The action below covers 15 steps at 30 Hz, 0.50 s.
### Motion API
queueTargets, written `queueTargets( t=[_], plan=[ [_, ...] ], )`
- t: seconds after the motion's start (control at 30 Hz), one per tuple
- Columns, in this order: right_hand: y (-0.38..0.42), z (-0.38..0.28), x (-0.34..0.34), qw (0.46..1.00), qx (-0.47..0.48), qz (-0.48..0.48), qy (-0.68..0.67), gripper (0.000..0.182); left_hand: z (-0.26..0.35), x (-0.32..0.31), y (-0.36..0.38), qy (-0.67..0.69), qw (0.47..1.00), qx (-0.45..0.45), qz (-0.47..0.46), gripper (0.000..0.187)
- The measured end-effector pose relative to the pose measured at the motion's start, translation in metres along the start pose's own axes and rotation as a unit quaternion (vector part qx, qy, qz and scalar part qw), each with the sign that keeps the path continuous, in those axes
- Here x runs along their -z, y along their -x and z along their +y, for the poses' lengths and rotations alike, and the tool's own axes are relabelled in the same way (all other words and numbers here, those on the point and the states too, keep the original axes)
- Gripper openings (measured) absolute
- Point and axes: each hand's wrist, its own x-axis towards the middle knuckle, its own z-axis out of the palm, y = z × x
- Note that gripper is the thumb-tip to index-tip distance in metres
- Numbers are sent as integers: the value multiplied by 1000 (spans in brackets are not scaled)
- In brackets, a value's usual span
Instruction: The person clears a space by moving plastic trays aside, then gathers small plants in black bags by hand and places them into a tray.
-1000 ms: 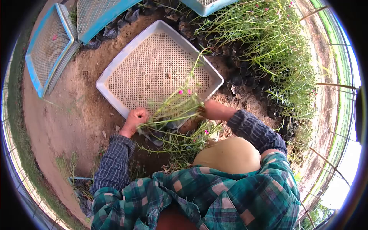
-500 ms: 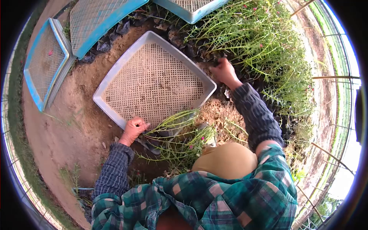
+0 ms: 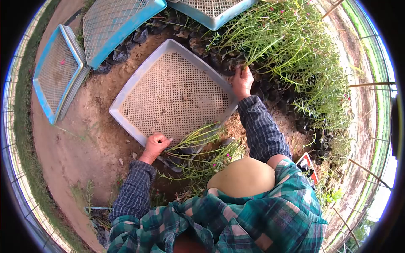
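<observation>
My left hand [image 3: 157, 146] is closed at the near edge of a grey mesh-bottomed crate [image 3: 141, 69]. Stems of a leafy bunch with pink flowers [image 3: 198, 137] run out from its fingers; dark plastic pots or bags [image 3: 175, 164] show below them. At the crate's right corner, my right hand [image 3: 242, 82] pinches the base of a green plant [image 3: 261, 52] at the edge of a dense plant bed [image 3: 303, 71]. The fingertips partly hide what it grips. Bits of soil lie on the crate's mesh.
Blue-rimmed mesh crates stand behind: one at the top [image 3: 211, 19], one upper left [image 3: 95, 52], and a stack at far left [image 3: 55, 78]. Dark plant bags [image 3: 120, 55] line the soil. A red-and-white object [image 3: 310, 166] lies by my right elbow. Bamboo poles [image 3: 367, 85] edge the right side.
My right hand has turned and closed at the base of the plants, where it was blurred before. My left hand keeps its place by the crate. The view has shifted slightly.
</observation>
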Motion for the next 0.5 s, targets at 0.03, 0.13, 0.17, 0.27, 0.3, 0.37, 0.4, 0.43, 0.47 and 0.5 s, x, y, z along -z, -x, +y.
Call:
queueTargets(
  t=[0.03,0.13,0.17,0.27,0.3,0.37,0.4,0.43,0.47,0.5],
  plan=[
    [2,1,0,996,75,39,2,9,1,0,1,8,1000,-7,7,38],
    [22,-63,10,990,127,-38,43,8,-6,1,1,2,1000,0,1,33],
    [32,-78,11,976,189,-90,65,8,-5,0,1,7,1000,-1,4,33],
    [78,-84,0,887,330,-274,170,10,3,-3,-6,16,995,101,16,16],
    [99,-74,-2,816,416,-353,192,16,5,-7,-11,64,994,53,70,11],
    [153,-71,-14,763,365,-520,119,15,11,-12,-17,110,986,6,126,17],
    [174,-69,-18,713,354,-602,68,20,18,-13,-18,19,992,-70,107,20],
    [185,-72,-22,671,414,-614,-29,30,22,-11,-18,-74,983,-144,85,25],
    [182,-83,-19,679,351,-645,-9,32,14,-8,-18,-85,987,-136,-4,25],
    [177,-93,-12,682,284,-673,10,35,-8,-12,-20,-84,987,-115,-73,25]
  ],
)
